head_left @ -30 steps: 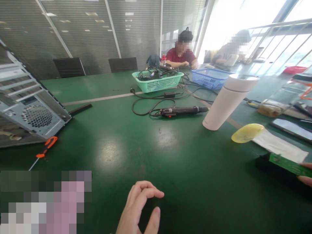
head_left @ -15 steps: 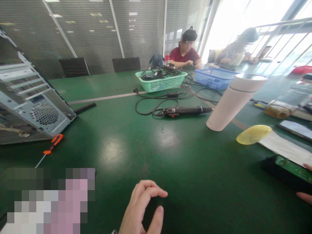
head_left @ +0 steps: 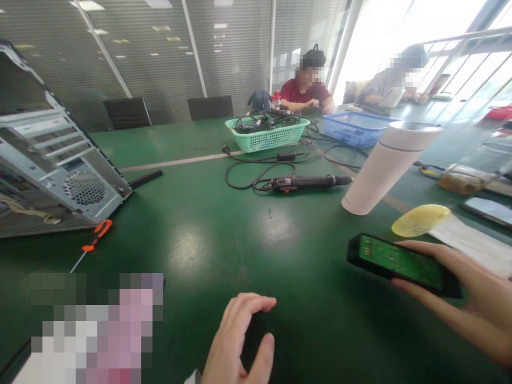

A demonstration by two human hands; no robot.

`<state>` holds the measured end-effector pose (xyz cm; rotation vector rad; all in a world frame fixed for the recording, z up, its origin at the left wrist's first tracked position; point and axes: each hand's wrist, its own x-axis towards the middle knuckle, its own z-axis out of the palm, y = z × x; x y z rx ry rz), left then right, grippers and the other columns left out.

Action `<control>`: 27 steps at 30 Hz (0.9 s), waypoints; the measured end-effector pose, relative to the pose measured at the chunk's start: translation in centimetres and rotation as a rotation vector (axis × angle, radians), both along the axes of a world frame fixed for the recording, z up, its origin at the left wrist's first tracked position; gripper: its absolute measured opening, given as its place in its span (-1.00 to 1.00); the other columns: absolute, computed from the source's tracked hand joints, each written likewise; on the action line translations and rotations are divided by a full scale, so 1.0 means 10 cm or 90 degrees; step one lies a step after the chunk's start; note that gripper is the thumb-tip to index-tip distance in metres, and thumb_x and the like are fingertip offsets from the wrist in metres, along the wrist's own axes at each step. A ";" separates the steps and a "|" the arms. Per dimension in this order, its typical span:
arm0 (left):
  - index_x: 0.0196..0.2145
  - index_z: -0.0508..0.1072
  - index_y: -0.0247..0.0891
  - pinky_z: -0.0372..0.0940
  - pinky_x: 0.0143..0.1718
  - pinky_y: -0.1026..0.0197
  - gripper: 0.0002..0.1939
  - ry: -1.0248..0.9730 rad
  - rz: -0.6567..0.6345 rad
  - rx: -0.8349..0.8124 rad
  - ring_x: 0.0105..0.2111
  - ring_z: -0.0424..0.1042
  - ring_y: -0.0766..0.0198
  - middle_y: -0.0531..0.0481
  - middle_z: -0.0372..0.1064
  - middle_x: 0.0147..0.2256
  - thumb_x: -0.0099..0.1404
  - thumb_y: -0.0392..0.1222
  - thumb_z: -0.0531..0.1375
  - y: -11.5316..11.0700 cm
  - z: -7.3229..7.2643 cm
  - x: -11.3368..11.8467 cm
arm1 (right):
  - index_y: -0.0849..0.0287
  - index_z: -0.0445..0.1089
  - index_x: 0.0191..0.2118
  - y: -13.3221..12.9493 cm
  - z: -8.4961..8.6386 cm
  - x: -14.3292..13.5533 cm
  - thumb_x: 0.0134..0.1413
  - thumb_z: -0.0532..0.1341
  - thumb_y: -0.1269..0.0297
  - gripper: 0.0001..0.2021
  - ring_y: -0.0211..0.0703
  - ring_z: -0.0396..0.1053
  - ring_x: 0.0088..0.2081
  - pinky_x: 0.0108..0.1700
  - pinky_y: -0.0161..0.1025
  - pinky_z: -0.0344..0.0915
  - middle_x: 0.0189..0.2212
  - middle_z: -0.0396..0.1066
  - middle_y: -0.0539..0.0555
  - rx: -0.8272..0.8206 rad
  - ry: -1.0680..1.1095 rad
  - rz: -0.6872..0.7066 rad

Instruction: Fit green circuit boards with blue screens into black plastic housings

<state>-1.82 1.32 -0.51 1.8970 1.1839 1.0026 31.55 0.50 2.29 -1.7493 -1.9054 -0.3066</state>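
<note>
R hand [head_left: 476, 285]: clamped on long sides of blk housing [head_left: 355, 255], PCB [head_left: 386, 257] facing up. Grip edges only; avoid PCB contact. L hand [head_left: 232, 341]: empty, thumb/fingers apart, left of grip. Screwdriver [head_left: 103, 229] farther left.

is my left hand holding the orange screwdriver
No, the left hand is empty, and the orange screwdriver lies beside the metal computer case.

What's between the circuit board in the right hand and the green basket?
In the head view, a black power tool lies between the circuit board in the right hand and the green basket; nearer the basket is a looped cord.
</note>
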 end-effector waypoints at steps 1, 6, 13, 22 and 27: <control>0.03 0.35 0.12 0.33 0.01 0.15 -0.51 0.003 -0.012 0.003 -0.01 0.43 0.17 0.09 0.46 -0.06 0.25 -0.40 0.09 0.00 -0.02 -0.01 | 0.06 0.34 -0.02 0.04 0.04 -0.17 0.24 0.01 -0.33 -0.45 -0.13 0.47 -0.44 -0.55 -0.26 0.39 -0.29 0.47 0.12 -0.010 -0.028 0.050; 0.23 0.14 0.19 0.20 0.18 0.00 -0.37 0.000 0.002 0.013 0.16 0.29 0.13 0.08 0.31 0.18 0.30 -0.37 0.06 -0.03 -0.15 0.00 | 0.06 0.21 0.02 0.18 0.18 -0.95 0.41 -0.05 0.03 -0.72 -0.18 0.45 -0.25 -0.37 -0.27 0.46 -0.19 0.39 0.04 -0.065 0.014 0.212; 0.27 0.05 0.26 0.28 0.11 0.03 -0.31 -0.040 0.051 -0.031 0.19 0.24 0.08 0.13 0.15 0.29 0.31 -0.35 0.04 -0.07 -0.25 0.04 | 0.03 0.13 0.11 0.18 -0.14 -1.32 0.40 -0.03 0.02 -0.69 -0.14 0.39 -0.16 -0.22 -0.22 0.38 -0.12 0.34 0.03 -0.093 0.176 0.234; 0.27 0.04 0.30 0.18 0.16 0.06 -0.31 -0.074 0.039 -0.044 0.22 0.19 0.11 0.15 0.13 0.29 0.32 -0.34 0.05 -0.08 -0.23 0.02 | 0.07 0.17 0.05 0.16 -0.10 -1.22 0.41 0.03 0.10 -0.77 -0.20 0.34 -0.28 -0.31 -0.32 0.28 -0.22 0.29 0.06 -0.129 0.119 0.339; 0.25 0.15 0.19 0.12 0.18 0.12 -0.35 -0.125 -0.010 -0.090 0.25 0.12 0.07 0.11 0.15 0.26 0.26 -0.30 0.12 -0.06 -0.17 -0.03 | 0.08 0.27 -0.06 0.13 -0.07 -1.25 0.24 0.17 0.22 -0.81 -0.21 0.34 -0.29 -0.27 -0.31 0.23 -0.27 0.34 0.00 -0.238 0.273 0.297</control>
